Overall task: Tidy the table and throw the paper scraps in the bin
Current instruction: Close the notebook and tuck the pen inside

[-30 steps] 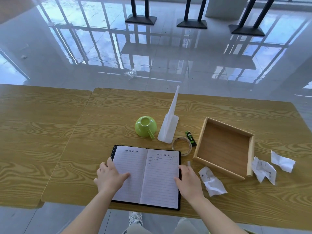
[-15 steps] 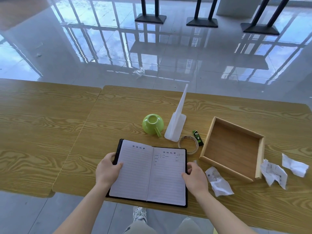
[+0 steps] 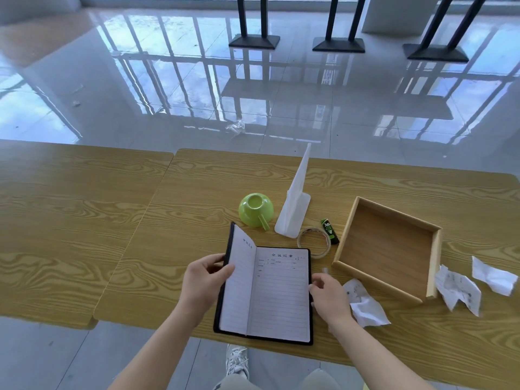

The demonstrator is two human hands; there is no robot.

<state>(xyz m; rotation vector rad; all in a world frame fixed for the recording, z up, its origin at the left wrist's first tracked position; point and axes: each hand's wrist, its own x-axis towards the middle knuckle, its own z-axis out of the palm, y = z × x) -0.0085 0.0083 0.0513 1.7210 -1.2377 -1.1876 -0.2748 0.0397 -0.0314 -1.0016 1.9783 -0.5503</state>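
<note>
Through the head camera, my left hand (image 3: 204, 280) gripped the left half of the notebook (image 3: 270, 294), thumb on the lined page and fingers behind the black cover, holding that half tilted up off the table (image 3: 84, 220). My right hand (image 3: 329, 294) sat at the notebook's right edge with its fingers bent. It was blurred, so I could not tell whether they pinched the cover or only touched it.

One crumpled paper scrap (image 3: 365, 305) lay just right of my right fingers, touching the near rail of the wooden tray (image 3: 388, 246). Two more scraps (image 3: 458, 288) (image 3: 492, 277) lay beyond the tray's right wall, well away from both hands.

Ahead of my fingertips were a tape roll (image 3: 300, 240), a small green stick (image 3: 329, 231), a white plastic stand (image 3: 294, 218) and an upturned green cup (image 3: 254, 211).
</note>
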